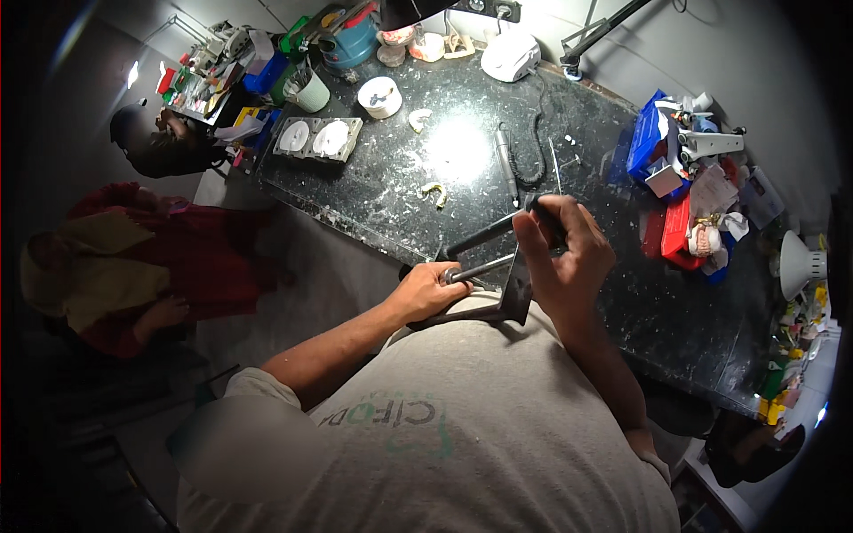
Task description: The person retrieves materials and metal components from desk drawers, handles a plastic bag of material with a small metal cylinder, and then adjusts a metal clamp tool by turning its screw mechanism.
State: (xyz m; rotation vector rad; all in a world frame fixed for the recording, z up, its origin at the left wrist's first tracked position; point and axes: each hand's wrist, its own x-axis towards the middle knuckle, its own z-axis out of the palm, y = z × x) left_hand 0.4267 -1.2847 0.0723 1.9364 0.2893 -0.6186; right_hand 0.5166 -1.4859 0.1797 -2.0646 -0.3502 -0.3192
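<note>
Close against my shirt, at the bench's front edge, is a dark metal clamp frame (516, 293) with a round steel rod (487, 268) across its middle. My left hand (423, 293) is closed around the frame's left end, where the rod meets it. At the upper right corner my right hand (573, 258) grips the frame, thumb up along its edge and fingers curled over a black part. Beyond it on the bench lie a grey handpiece (506, 164) with a coiled cord, a thin metal tool (555, 160) and a small yellowish arch-shaped piece (435, 194).
A metal flask (351, 142) with two round white plaster fills sits far left, beside a white tub (380, 96). Blue (647, 138) and red bins (677, 235) line the right, with a dental model (705, 240). A person in red (204, 253) is at the left.
</note>
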